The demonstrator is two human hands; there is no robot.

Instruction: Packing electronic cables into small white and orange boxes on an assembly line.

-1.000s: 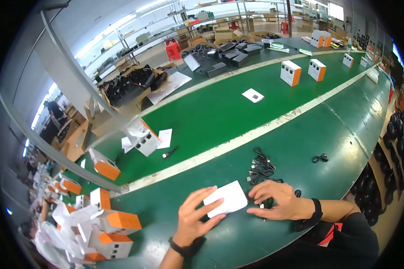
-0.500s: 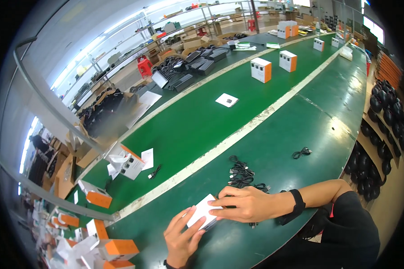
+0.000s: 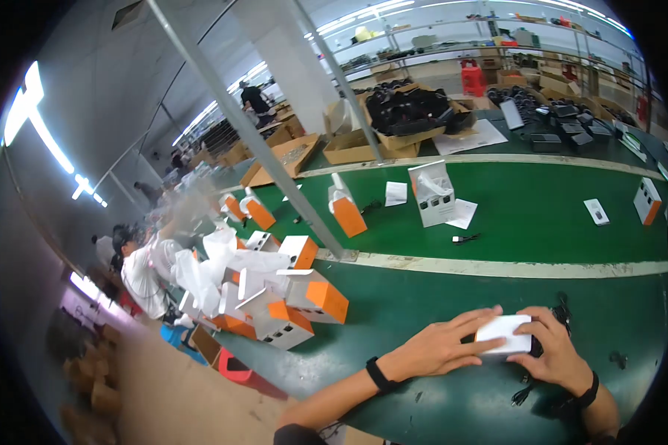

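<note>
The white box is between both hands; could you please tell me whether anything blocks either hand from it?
Nothing visible does: the left hand and right hand both touch the white box directly. Black cables lie beside the right hand, not between.

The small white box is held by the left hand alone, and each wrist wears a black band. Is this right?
No: in the head view, the right hand holds the small white box too, with the left hand. The rest stands.

Your green table (image 3: 393, 293) has orange and white boxes (image 3: 326, 300) on the left and black cords (image 3: 522, 395) on the right. Past its pale strip (image 3: 497, 268) sit more boxes (image 3: 434, 211), papers (image 3: 395, 193) and a short cord (image 3: 467, 238).
</note>
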